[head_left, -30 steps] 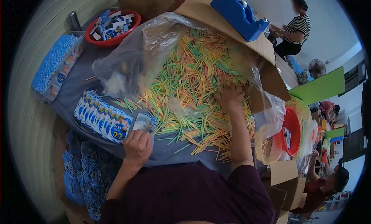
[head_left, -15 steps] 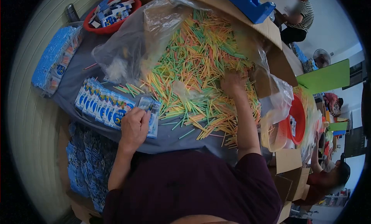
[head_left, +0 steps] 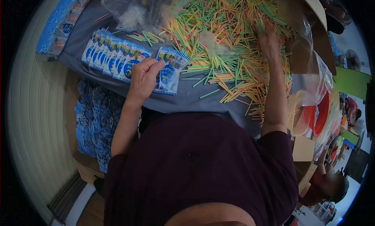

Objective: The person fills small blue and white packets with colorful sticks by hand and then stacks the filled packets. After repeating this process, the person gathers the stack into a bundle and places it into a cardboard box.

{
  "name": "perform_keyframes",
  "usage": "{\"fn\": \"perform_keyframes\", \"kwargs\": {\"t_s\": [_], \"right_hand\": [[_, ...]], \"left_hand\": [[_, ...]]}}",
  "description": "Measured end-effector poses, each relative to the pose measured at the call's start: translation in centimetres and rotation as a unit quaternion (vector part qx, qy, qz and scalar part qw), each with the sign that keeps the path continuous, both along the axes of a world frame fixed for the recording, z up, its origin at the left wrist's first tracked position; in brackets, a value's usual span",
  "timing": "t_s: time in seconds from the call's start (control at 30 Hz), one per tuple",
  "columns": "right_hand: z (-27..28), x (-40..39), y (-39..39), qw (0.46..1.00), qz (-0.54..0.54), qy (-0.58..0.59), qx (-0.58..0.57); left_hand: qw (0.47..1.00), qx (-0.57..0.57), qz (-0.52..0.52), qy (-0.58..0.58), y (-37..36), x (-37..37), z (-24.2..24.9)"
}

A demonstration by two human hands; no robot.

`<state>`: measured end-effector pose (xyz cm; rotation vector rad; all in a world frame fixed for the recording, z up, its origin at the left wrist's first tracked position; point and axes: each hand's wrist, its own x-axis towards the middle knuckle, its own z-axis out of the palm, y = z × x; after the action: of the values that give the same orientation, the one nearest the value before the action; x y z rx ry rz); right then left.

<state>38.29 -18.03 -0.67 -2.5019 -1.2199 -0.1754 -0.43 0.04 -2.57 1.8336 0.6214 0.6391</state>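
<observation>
at eleven o'clock my left hand [head_left: 145,77] pinches a blue-and-white plastic packet [head_left: 169,78]; at one, my right hand [head_left: 269,42] touches thin pastel sticks [head_left: 222,31], grip unclear.

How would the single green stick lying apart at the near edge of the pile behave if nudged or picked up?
The green stick is probably fairly stiff, since it lies straight. It looks slender, so I'd expect it to feel light. A nudge might slide or roll it over the grey cloth, as nothing visibly pins it, though its cross-section is too small to judge.
</observation>
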Motion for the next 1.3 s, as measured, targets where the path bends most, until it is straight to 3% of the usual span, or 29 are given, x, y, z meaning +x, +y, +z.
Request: {"fn": "perform_keyframes", "kwargs": {"t_s": [0.07, 0.1, 0.17, 0.2, 0.23, 0.3, 0.37, 0.4, 0.47, 0.5, 0.53, 0.57, 0.7, 0.73, 0.77, 0.8, 0.83, 0.9, 0.93, 1.0, 1.03, 1.1, 1.2, 1.27, 1.3], "right_hand": [[-2.1, 1.4, 0.7, 0.958, 0.038, 0.209, 0.195], [-1.8, 1.1, 1.0, 0.957, 0.040, 0.213, 0.194], [-0.2, 0.0, 1.8, 0.920, 0.028, 0.303, 0.246], [-0.4, 0.5, 1.7, 0.919, 0.029, 0.310, 0.242], [-0.7, 1.5, 1.4, 0.918, -0.003, 0.318, 0.235], [-1.0, 2.0, 1.3, 0.913, -0.029, 0.344, 0.217], [0.8, 1.0, 2.0, 0.872, 0.102, 0.366, 0.309], [1.3, -0.3, 2.4, 0.868, 0.106, 0.376, 0.305], [2.1, -2.7, 2.9, 0.937, -0.042, 0.311, 0.153], [1.1, -2.2, 2.7, 0.937, -0.043, 0.313, 0.151], [-0.5, -1.3, 2.4, 0.992, 0.046, 0.103, 0.062], [-2.0, -0.4, 2.2, 0.984, 0.133, -0.114, -0.031], [-1.5, -0.6, 3.0, 0.994, 0.089, -0.061, -0.036], [-0.8, -1.3, 3.2, 0.991, 0.059, 0.114, 0.045], [-0.2, -1.2, 3.1, 0.950, 0.031, 0.283, 0.130], [0.8, -0.8, 2.9, 0.912, 0.144, 0.338, 0.184], [1.2, -1.0, 3.0, 0.915, 0.143, 0.330, 0.186], [1.4, -2.7, 3.8, 0.748, 0.136, 0.521, 0.388], [1.7, -3.3, 3.9, 0.748, 0.137, 0.519, 0.390], [2.3, -4.3, 3.6, 0.594, 0.169, 0.675, 0.403], [2.4, -4.6, 3.4, 0.593, 0.167, 0.677, 0.402], [2.5, -5.5, 3.7, 0.476, 0.271, 0.745, 0.380], [4.3, -8.9, 5.0, 0.449, 0.318, 0.739, 0.389], [5.4, -10.4, 6.0, 0.420, 0.342, 0.751, 0.379], [6.7, -11.9, 6.8, 0.399, 0.388, 0.745, 0.366]], "left_hand": [[0.996, -0.089, 0.004, 0.020, 0.3, -0.2, -0.2], [0.996, -0.090, 0.007, 0.023, -0.1, -0.1, 0.0], [0.985, 0.170, 0.026, 0.033, -1.7, 0.8, 1.4], [0.969, 0.236, 0.023, 0.067, -2.6, 1.1, 2.5], [0.969, 0.232, 0.026, 0.077, -3.2, 1.3, 2.6], [0.919, 0.380, 0.039, 0.101, -3.8, 1.4, 2.1], [0.903, 0.408, 0.044, 0.129, -3.4, 1.2, 0.4], [0.897, 0.430, 0.052, 0.090, -3.2, 1.2, 0.1], [0.889, 0.451, 0.057, 0.051, -3.0, 0.9, -0.1], [0.882, 0.467, 0.052, 0.030, -3.0, 0.8, -0.2], [0.875, 0.482, 0.048, 0.007, -3.0, 0.7, -0.3], [0.876, 0.481, 0.048, 0.007, -3.2, 0.5, -0.2], [0.925, 0.376, 0.031, 0.044, -3.4, -0.1, 1.8], [0.940, 0.337, 0.025, 0.052, -3.4, -0.3, 2.2], [0.940, 0.337, 0.019, 0.037, -3.2, -0.4, 2.2], [0.950, 0.308, 0.004, 0.051, -2.8, -0.7, 2.1], [0.958, 0.278, -0.009, 0.068, -2.4, -0.9, 2.0], [0.970, 0.242, -0.003, 0.030, -1.8, -0.8, 1.5], [0.973, 0.229, 0.009, 0.005, -1.7, -0.8, 1.5], [0.977, 0.212, 0.018, -0.018, -1.7, -0.6, 1.7], [0.965, 0.258, 0.027, -0.031, -1.6, -0.3, 2.3], [0.951, 0.305, 0.041, -0.035, -1.7, 0.4, 3.0], [0.961, 0.267, 0.022, -0.075, -1.7, 2.8, 3.5], [0.983, 0.136, 0.010, -0.121, -1.6, 4.8, 3.4], [0.983, 0.139, 0.010, -0.121, -1.4, 5.5, 3.2]]}}
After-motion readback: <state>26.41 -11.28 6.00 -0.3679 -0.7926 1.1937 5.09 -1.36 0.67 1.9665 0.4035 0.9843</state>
